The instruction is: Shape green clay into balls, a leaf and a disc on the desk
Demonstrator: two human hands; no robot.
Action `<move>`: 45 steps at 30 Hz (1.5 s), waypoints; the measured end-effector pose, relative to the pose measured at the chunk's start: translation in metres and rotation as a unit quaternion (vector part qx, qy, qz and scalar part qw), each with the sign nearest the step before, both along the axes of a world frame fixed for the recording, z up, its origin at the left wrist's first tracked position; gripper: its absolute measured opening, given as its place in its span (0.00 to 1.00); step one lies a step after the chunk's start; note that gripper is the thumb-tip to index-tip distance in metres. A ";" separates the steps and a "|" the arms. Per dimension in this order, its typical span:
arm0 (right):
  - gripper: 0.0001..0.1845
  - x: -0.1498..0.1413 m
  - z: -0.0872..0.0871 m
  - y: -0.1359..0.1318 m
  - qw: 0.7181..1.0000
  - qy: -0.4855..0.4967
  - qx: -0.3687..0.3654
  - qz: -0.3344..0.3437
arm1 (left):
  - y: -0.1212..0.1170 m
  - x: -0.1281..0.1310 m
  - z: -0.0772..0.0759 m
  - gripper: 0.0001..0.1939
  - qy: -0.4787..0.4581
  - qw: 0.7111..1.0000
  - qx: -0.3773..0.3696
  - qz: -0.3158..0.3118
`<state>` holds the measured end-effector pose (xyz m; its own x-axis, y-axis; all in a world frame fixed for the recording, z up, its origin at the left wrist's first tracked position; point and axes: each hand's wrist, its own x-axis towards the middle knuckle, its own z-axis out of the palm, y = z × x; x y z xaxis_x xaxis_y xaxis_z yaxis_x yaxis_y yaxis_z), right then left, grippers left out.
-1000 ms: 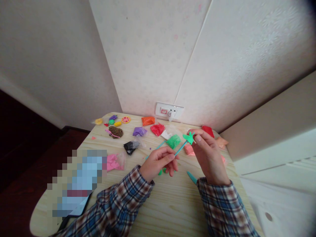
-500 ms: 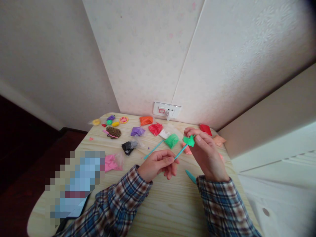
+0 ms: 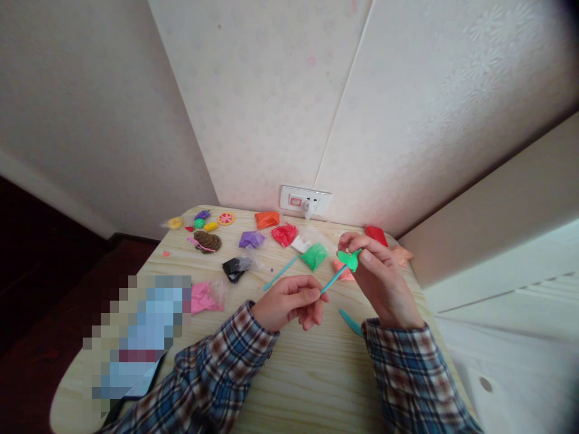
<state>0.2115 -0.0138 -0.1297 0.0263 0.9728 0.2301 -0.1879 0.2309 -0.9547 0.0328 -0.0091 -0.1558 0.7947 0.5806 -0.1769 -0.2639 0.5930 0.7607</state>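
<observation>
My left hand (image 3: pixel 294 301) pinches a thin blue stick (image 3: pixel 333 281) between thumb and fingers. At the stick's upper end sits a piece of green clay (image 3: pixel 347 260) with leaf-like lobes. My right hand (image 3: pixel 377 271) is closed on this clay, thumb and fingertips at its right edge. Beneath the right wrist, partly covered by the sleeve, lies a teal modelling tool (image 3: pixel 350 322). A second thin blue stick (image 3: pixel 281 272) rests on the table beyond my left hand, close to a bag of green clay (image 3: pixel 313 257).
On the wooden table (image 3: pixel 298 386) lie bags of orange (image 3: pixel 267 219), red (image 3: pixel 284 234), purple (image 3: pixel 251 239), black (image 3: pixel 237 268) and pink clay (image 3: pixel 207 297). Small clay fruit shapes and a brown braided piece (image 3: pixel 207 242) are at back left. A pixelated phone (image 3: pixel 143 381) lies at left. A wall socket (image 3: pixel 305 201) is behind.
The green clay on the stick has turned and sits slightly lower, its lobes now facing differently. Both hands keep their hold. The view has shifted slightly.
</observation>
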 end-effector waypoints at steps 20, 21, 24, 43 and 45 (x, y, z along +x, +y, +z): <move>0.10 0.000 0.000 -0.001 1.000 0.000 -0.003 0.014 | -0.001 0.001 -0.002 0.20 -0.013 0.999 -0.010 -0.033; 0.10 0.000 0.000 -0.001 1.000 0.005 -0.005 0.016 | -0.001 0.001 -0.002 0.20 -0.013 0.999 -0.011 -0.035; 0.09 0.000 -0.001 0.000 1.000 0.020 -0.007 0.015 | -0.001 0.000 -0.002 0.21 -0.009 0.999 -0.013 -0.040; 0.04 0.010 -0.007 0.007 0.965 -0.263 0.008 -0.001 | 0.024 -0.027 0.013 0.14 0.084 0.963 0.111 0.231; 0.04 0.006 -0.015 0.009 0.923 -0.381 0.026 0.042 | 0.028 -0.030 0.012 0.13 0.085 0.957 0.112 0.255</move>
<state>0.2179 -0.0046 -0.1445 -0.2372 0.9512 0.1976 0.5153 0.2956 -0.8044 0.0023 0.0189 -0.1438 0.3682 0.9239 -0.1045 -0.3376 0.2376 0.9108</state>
